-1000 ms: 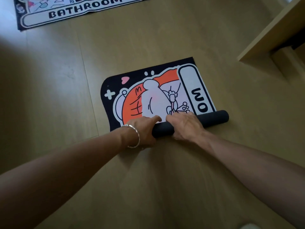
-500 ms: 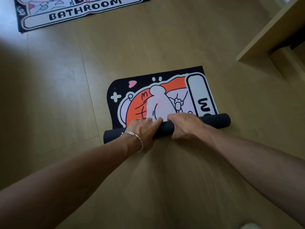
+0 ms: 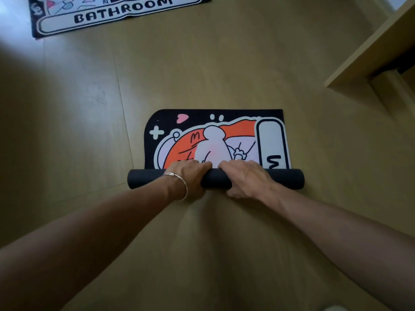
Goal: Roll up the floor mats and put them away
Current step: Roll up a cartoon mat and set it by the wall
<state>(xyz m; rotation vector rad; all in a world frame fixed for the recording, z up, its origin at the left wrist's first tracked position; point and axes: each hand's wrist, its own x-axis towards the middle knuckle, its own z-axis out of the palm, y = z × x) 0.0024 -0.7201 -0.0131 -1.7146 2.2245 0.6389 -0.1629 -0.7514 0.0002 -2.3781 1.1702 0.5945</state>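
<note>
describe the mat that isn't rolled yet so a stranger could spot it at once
On the wooden floor, look beyond the half-rolled mat gripped by the left hand and right hand, toward the view's top left corner. The flat mat there lies spread, cut off by the frame. Only it bears the word BATHROOM in a white panel.

The flat mat (image 3: 119, 17) at the upper left of the frame carries the word "BATHROOM" in bold black capitals on a white band along its near edge. The smaller marks above the word are cut off by the frame and cannot be read. The half-rolled mat (image 3: 215, 140) in the middle of the frame shows one thick black letter like an "M" lying on its side, low in the white panel (image 3: 270, 138) at its right. A thin "M" is drawn on the orange patch (image 3: 177, 151) left of centre.
</note>
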